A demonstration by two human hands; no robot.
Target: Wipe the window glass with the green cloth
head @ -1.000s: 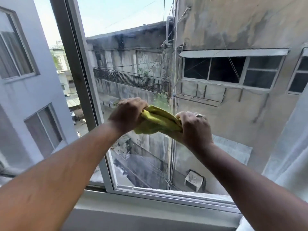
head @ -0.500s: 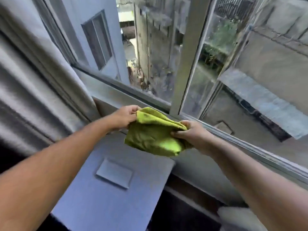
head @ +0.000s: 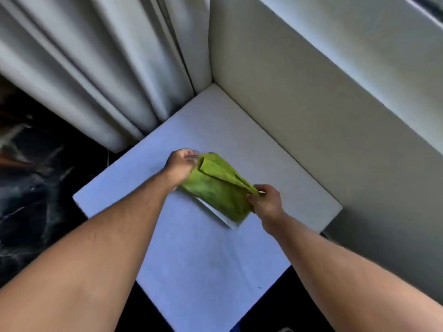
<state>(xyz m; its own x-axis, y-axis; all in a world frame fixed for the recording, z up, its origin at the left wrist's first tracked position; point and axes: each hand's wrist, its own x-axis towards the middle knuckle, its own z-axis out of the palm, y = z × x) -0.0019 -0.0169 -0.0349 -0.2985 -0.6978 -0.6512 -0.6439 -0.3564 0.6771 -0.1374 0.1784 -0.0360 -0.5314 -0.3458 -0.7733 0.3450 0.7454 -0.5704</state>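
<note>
The green cloth (head: 217,188) is folded and stretched between both hands, low over a white table top (head: 206,255). My left hand (head: 180,167) grips its upper left end. My right hand (head: 266,202) pinches its lower right corner. The cloth's lower edge hangs down onto a flat white rectangular piece (head: 215,213) on the table and covers most of it. The window glass is out of view except for a dark sliver of frame at the top right corner.
Pale pleated curtains (head: 100,68) hang at the upper left. A plain white wall (head: 323,104) runs along the table's right side below the sill. The floor (head: 36,188) to the left is dark and marbled.
The view has swung down from the window to the table. Both hands have lowered the cloth from in front of the glass to just above the table top, still gripping it.
</note>
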